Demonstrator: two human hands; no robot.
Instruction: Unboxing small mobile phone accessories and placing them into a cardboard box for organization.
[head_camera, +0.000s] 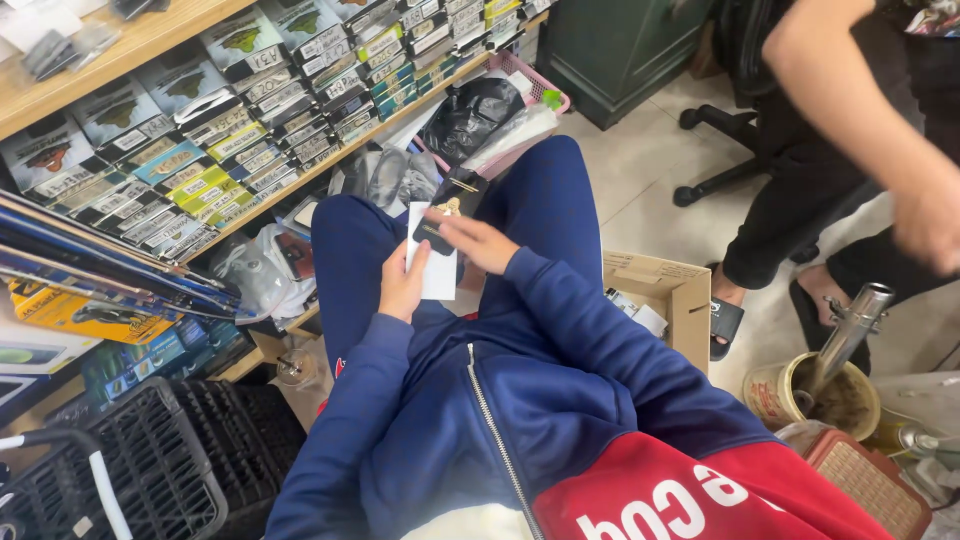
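Case going into its sleeve, over the lap
Left hand (400, 285) pinches the white sleeve (437, 268); right hand (478, 243) grips the black case (448, 205); keep the sleeve mouth steady, edges aligned; slide straight.

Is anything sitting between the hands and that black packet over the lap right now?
Nothing visible does. The left hand holds the white card under the black packet, and the right hand rests its fingers directly on the packet, above the blue trouser legs.
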